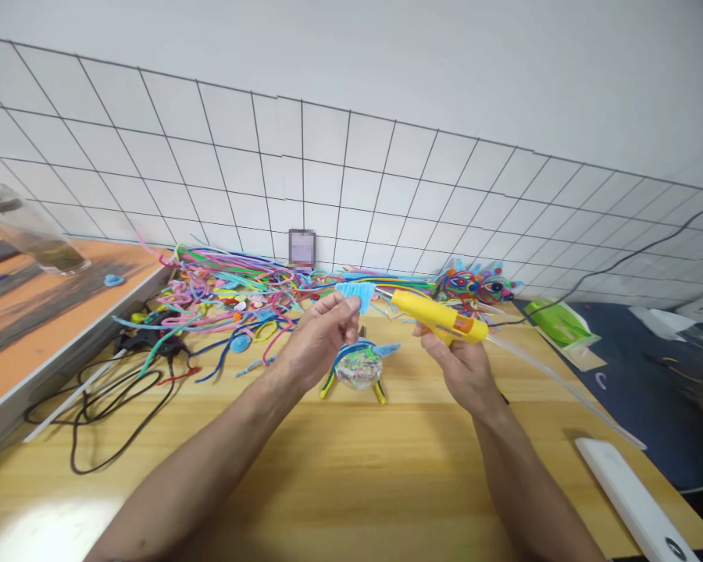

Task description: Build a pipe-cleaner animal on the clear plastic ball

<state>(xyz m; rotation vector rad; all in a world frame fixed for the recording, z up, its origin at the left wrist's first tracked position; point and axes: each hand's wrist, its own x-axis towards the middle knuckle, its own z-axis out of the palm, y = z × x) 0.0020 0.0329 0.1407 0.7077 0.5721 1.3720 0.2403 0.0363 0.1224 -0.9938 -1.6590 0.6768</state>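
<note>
Table (387, 484) of pale wood stretched across the foreground. Above it the left hand (322, 336) pinched a light blue ribbed piece (357, 295) between thumb and fingers, holding it up off the surface. The right hand (465, 371) was wrapped around the handle of a yellow glue gun (439, 314), its nozzle aimed leftward at the edge of the blue piece; whether the tip touched it, I could not tell. A long clear stick (562, 382) trailed from the gun's back end, slanting down to the right.

Lower down, between the two wrists, a clear ball (358, 372) stood on yellow-edged legs, a blue and green band arched over its top and a blue tuft poking out to the right. Behind lay a heap of colourful fuzzy stems (234, 285), with eye-like discs on a decorated piece (480, 282) at its right end. Black cable (77, 471) looped over the wood on the left, near an orange surface (41, 351) carrying a glass jar (35, 234). A white device (626, 492) rested at the lower right, beside a dark blue mat (638, 375).
</note>
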